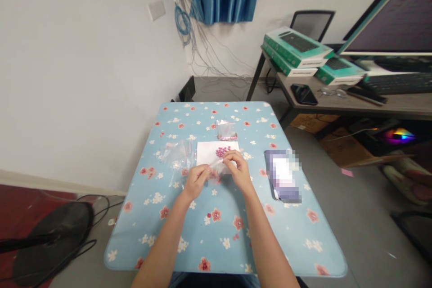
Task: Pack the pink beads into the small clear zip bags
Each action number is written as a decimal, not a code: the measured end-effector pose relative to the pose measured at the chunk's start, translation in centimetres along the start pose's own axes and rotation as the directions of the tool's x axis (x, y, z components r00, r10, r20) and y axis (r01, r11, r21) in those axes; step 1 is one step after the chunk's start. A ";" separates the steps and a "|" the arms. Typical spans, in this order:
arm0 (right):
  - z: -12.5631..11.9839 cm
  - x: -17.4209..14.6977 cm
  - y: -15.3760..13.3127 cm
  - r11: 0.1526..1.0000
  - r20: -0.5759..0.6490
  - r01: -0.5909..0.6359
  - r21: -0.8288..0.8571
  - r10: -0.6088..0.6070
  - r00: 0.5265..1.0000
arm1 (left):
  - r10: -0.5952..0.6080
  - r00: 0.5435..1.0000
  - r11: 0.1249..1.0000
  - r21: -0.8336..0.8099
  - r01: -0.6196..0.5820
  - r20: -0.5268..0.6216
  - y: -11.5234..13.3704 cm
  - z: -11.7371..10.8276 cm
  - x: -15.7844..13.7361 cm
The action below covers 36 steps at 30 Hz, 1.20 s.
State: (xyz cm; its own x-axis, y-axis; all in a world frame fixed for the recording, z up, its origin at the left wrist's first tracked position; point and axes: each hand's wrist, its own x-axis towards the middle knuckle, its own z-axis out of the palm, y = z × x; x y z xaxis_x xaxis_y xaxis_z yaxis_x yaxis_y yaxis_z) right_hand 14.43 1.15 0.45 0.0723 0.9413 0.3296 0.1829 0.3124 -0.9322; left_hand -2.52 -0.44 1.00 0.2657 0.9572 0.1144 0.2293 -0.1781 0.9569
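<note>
Between my two hands a small clear plastic bag [216, 167] is stretched. My left hand [196, 181] pinches its left end, and my right hand [239, 170] pinches the right end near the top. Under and behind the bag lies a white sheet of paper [206, 147] with a cluster of pink beads [222, 151] on it, just beyond my right fingers. A filled zip bag [227, 130] with pink pieces at its bottom lies behind the paper. Several clear plastic bags [178, 155] lie to the left of the paper.
The table [189, 256] has a light blue flowered cover. A phone [282, 175], partly blurred, lies at its right side. A small red piece [209, 215] lies near the front. A desk [398, 103] at the right holds green keyboard boxes [297, 47] and a monitor [394, 18].
</note>
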 end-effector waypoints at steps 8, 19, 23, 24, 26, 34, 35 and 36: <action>0.3 -0.2 -0.4 0.989 0.125 -0.084 0.124 0.069 0.990 | 0.015 0.999 0.998 0.061 -0.017 0.039 0.3 0.0 0.1; 0.2 -0.6 -0.9 0.973 0.373 -0.207 0.104 0.155 0.915 | -0.079 0.997 0.993 -0.083 0.079 0.006 0.1 0.4 0.0; -0.4 -0.7 -0.8 0.948 0.482 -0.297 0.116 0.208 0.851 | -0.071 0.989 0.996 -0.063 0.063 -0.131 -0.1 0.1 0.3; -0.6 -0.7 -0.8 0.945 0.465 -0.305 0.119 0.218 0.858 | -0.073 0.987 0.995 -0.076 0.063 -0.140 -0.1 0.0 0.4; -1.1 -0.3 -0.8 0.936 0.370 -0.322 0.140 0.252 0.894 | -0.076 0.983 0.993 -0.098 0.061 -0.165 -0.2 -0.1 0.6; -3.8 5.9 1.2 0.916 -0.174 -0.305 0.262 0.356 0.918 | -0.024 0.991 0.996 0.084 0.036 -0.133 -0.5 0.3 0.6; -3.9 6.9 1.6 0.916 -0.201 -0.312 0.253 0.365 0.909 | 0.007 0.995 0.989 0.145 0.008 -0.102 -0.5 0.4 0.5; -3.8 7.8 2.1 0.918 -0.223 -0.326 0.225 0.375 0.900 | 0.038 0.997 0.977 0.211 -0.023 -0.067 -0.5 0.5 0.4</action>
State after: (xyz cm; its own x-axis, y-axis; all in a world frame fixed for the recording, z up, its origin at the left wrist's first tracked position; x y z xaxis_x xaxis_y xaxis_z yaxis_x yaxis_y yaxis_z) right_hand 19.13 8.66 1.69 0.3526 0.9356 -0.0192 -0.0765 0.0084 -0.9970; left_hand -2.04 -0.13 0.44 0.2109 0.9630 0.1680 0.4156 -0.2439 0.8762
